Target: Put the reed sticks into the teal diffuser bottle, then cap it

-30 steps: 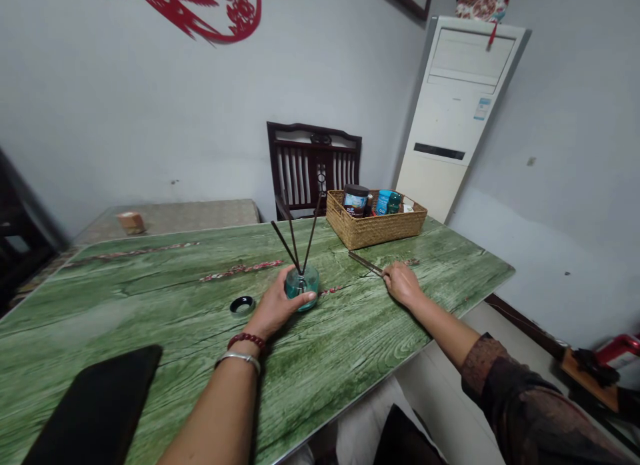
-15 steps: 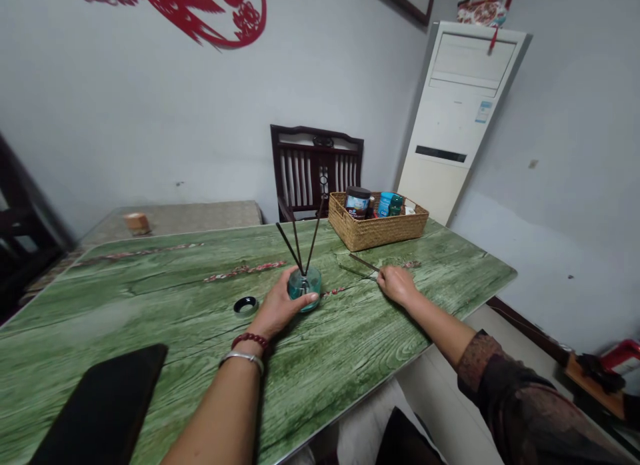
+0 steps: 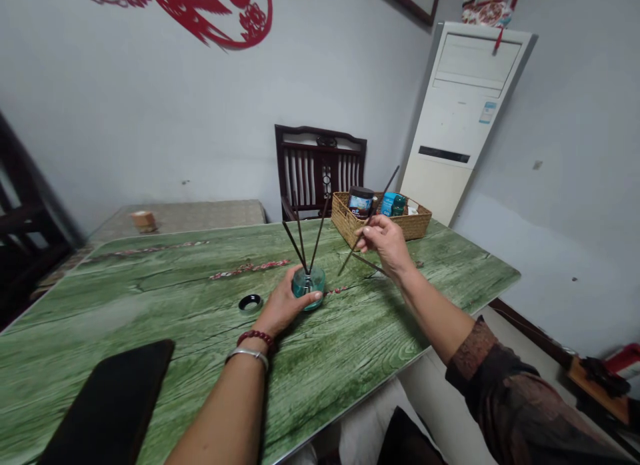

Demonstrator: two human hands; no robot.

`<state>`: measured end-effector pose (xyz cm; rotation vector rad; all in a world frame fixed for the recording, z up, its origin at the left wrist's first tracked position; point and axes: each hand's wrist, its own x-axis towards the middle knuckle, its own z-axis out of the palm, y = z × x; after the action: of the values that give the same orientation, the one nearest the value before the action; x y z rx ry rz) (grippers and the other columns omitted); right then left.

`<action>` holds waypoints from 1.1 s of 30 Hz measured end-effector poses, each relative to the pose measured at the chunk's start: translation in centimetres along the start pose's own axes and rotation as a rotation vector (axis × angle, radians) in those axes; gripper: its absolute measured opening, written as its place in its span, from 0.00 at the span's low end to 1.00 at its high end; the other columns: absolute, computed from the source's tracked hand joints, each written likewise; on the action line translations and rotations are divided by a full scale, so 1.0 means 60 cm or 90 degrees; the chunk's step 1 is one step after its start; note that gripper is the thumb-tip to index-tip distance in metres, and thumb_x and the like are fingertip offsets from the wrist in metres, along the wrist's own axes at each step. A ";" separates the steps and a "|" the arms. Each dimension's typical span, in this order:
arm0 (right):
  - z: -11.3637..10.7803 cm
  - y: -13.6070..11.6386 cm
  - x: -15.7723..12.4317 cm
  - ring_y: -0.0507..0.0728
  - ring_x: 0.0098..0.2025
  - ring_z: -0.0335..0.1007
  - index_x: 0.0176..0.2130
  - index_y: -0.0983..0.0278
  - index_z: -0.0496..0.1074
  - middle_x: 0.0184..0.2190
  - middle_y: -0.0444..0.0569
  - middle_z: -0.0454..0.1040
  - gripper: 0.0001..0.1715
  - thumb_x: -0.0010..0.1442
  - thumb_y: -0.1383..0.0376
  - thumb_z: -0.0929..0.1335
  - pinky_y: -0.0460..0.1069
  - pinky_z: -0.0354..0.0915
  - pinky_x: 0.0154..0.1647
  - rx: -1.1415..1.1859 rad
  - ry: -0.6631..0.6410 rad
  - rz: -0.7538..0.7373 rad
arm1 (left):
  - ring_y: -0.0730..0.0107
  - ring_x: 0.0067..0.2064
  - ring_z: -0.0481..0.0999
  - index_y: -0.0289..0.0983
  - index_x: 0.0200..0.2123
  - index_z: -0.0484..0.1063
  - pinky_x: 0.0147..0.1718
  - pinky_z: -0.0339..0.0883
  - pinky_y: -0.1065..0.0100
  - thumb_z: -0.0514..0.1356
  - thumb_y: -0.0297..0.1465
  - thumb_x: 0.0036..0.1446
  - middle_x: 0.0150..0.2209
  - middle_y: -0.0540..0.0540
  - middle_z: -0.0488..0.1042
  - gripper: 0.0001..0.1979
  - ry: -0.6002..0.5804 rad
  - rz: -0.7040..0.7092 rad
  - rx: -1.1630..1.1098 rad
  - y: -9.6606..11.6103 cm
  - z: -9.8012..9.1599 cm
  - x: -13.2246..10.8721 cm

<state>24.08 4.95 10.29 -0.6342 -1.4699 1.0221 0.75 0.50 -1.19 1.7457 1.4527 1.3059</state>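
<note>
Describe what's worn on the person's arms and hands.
The left hand and right hand are bare, without gloves. The left wrist wears a dark red bead bracelet and a silver bangle. The right arm has a long dark sleeve with a patterned rust-brown cuff.

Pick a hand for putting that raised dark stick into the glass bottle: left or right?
Right, probably. The right hand pinches the dark stick above the green table, close to the glass bottle. The left hand is wrapped around the bottle, so it seems better kept steadying it.
</note>
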 end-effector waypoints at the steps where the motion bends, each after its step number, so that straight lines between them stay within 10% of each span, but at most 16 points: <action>1: 0.018 -0.007 0.006 0.49 0.25 0.73 0.36 0.61 0.63 0.32 0.44 0.79 0.18 0.53 0.54 0.71 0.43 0.70 0.24 0.016 -0.008 -0.015 | 0.49 0.53 0.74 0.37 0.56 0.63 0.55 0.65 0.49 0.68 0.44 0.43 0.51 0.39 0.74 0.38 0.000 0.001 0.005 0.001 0.000 0.000; 8: 0.103 0.007 0.037 0.47 0.23 0.71 0.35 0.61 0.63 0.30 0.42 0.76 0.13 0.56 0.58 0.70 0.41 0.67 0.21 -0.032 -0.045 -0.047 | 0.50 0.51 0.74 0.35 0.55 0.64 0.54 0.65 0.49 0.68 0.44 0.43 0.50 0.38 0.74 0.38 -0.001 0.009 0.018 0.004 0.002 0.000; 21: 0.124 0.080 0.023 0.49 0.24 0.70 0.30 0.62 0.70 0.23 0.39 0.72 0.04 0.54 0.67 0.71 0.44 0.68 0.27 -0.270 -0.072 -0.015 | 0.51 0.53 0.72 0.36 0.55 0.64 0.55 0.63 0.51 0.68 0.44 0.43 0.50 0.40 0.73 0.36 -0.022 0.026 0.010 0.005 0.000 -0.001; 25: 0.081 0.065 0.013 0.52 0.31 0.73 0.32 0.62 0.74 0.27 0.42 0.75 0.03 0.56 0.64 0.70 0.46 0.69 0.34 -0.327 -0.061 -0.056 | 0.51 0.52 0.73 0.37 0.54 0.64 0.55 0.64 0.50 0.68 0.45 0.43 0.50 0.40 0.73 0.36 -0.018 0.012 0.015 0.003 0.001 0.000; 33: -0.117 0.080 -0.011 0.56 0.41 0.75 0.38 0.63 0.79 0.37 0.48 0.80 0.13 0.63 0.65 0.64 0.48 0.64 0.46 -0.691 0.037 0.000 | 0.53 0.51 0.73 0.36 0.55 0.63 0.53 0.66 0.52 0.66 0.45 0.45 0.49 0.40 0.73 0.36 -0.023 0.007 0.049 0.000 0.000 0.002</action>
<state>30.18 8.31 5.38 -1.3945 -1.9163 0.1081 0.77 0.60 -1.18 1.8194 1.4938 1.2332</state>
